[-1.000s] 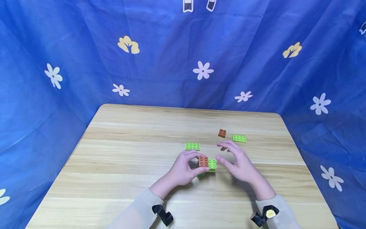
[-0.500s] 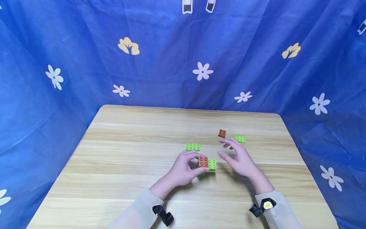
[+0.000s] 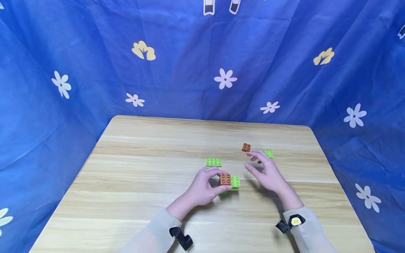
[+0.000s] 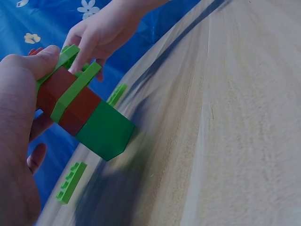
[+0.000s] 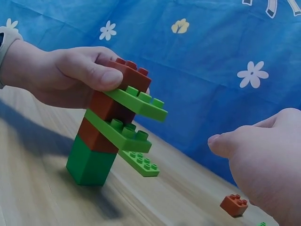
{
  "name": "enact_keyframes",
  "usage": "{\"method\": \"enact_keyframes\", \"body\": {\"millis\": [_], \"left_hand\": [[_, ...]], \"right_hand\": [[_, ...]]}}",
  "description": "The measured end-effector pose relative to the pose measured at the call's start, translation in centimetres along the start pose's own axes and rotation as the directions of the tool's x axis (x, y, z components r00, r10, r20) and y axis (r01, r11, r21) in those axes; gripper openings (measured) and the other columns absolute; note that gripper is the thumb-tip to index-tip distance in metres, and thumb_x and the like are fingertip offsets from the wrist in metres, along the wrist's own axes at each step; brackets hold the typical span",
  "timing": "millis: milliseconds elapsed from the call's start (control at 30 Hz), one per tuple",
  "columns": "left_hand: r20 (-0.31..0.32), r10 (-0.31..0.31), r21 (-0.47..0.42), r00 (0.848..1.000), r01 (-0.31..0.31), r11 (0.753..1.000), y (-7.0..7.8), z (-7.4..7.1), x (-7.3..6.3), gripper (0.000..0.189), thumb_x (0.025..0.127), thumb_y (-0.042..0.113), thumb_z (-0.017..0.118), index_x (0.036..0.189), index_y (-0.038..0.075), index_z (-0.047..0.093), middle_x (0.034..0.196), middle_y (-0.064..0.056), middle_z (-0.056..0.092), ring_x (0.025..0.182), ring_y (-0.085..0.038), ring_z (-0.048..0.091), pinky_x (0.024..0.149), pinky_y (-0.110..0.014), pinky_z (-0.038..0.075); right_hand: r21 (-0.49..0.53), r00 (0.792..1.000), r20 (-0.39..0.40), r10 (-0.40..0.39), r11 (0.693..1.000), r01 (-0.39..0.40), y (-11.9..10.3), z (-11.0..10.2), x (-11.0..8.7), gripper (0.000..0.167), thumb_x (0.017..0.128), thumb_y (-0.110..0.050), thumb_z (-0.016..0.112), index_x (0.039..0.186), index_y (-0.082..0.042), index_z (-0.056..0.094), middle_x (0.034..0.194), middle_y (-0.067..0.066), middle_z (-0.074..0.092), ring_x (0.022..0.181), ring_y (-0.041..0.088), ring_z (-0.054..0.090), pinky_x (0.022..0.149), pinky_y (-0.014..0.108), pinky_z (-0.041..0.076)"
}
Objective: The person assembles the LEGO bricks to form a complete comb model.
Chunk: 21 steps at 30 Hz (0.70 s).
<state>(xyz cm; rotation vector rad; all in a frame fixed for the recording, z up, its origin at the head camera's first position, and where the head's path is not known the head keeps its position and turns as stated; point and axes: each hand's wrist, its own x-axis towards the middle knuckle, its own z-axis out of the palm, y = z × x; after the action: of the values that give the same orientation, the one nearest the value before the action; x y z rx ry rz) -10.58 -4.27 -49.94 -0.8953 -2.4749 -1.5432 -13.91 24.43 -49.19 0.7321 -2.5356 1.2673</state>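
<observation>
My left hand grips the top brown brick of an upright tower between thumb and fingers. In the right wrist view the tower shows a dark green brick at its base. Above it, brown bricks alternate with two light green plates, upper plate and lower plate, both jutting out to one side. My right hand hovers to the tower's right, thumb and fingers apart, holding nothing. Just beyond its fingertips lies a loose brown brick. A loose light green plate is partly hidden behind that hand.
Another light green plate lies on the wooden table, behind the left hand. A blue curtain with flowers hangs around the table's back and sides. Each sleeve carries a black wrist device.
My right hand has moved away from the tower, forward and slightly right, and now covers part of the light green plate. The left hand keeps its grip on the tower.
</observation>
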Motion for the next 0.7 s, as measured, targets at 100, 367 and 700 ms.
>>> {"method": "enact_keyframes", "body": {"millis": [100, 367, 700], "left_hand": [[-0.004, 0.003, -0.003, 1.000, -0.003, 1.000, 0.0, 0.0, 0.0, 0.038, 0.084, 0.037, 0.092, 0.116, 0.020, 0.079, 0.116, 0.014, 0.074, 0.116, -0.014, 0.065, 0.107, -0.047, 0.046], [-0.003, 0.004, 0.013, 1.000, -0.004, 1.000, -0.1, 0.1, 0.0, 0.039, 0.084, 0.038, 0.091, 0.116, 0.019, 0.079, 0.116, 0.013, 0.074, 0.115, -0.014, 0.065, 0.107, -0.047, 0.046], [-0.005, 0.013, 0.001, 1.000, -0.013, 1.000, -0.2, 0.1, -0.1, 0.038, 0.085, 0.038, 0.091, 0.116, 0.019, 0.078, 0.114, 0.015, 0.074, 0.113, -0.013, 0.065, 0.105, -0.046, 0.047]], "right_hand": [[-0.005, 1.000, 0.006, 0.009, 1.000, -0.009, 0.2, 0.0, 0.0, 0.046, 0.098, -0.011, 0.077, 0.140, -0.001, 0.062, 0.131, 0.012, 0.065, 0.111, 0.029, 0.063, 0.091, 0.054, 0.050], [-0.025, 1.000, 0.008, 0.007, 1.000, -0.007, 0.7, 0.1, 0.1, 0.046, 0.097, -0.009, 0.076, 0.139, 0.002, 0.061, 0.131, 0.016, 0.065, 0.109, 0.031, 0.064, 0.090, 0.053, 0.051], [-0.022, 1.000, -0.011, 0.022, 1.000, -0.022, 1.5, -0.5, 0.3, 0.044, 0.097, -0.008, 0.077, 0.139, -0.002, 0.063, 0.130, 0.020, 0.065, 0.109, 0.036, 0.064, 0.090, 0.056, 0.051]]}}
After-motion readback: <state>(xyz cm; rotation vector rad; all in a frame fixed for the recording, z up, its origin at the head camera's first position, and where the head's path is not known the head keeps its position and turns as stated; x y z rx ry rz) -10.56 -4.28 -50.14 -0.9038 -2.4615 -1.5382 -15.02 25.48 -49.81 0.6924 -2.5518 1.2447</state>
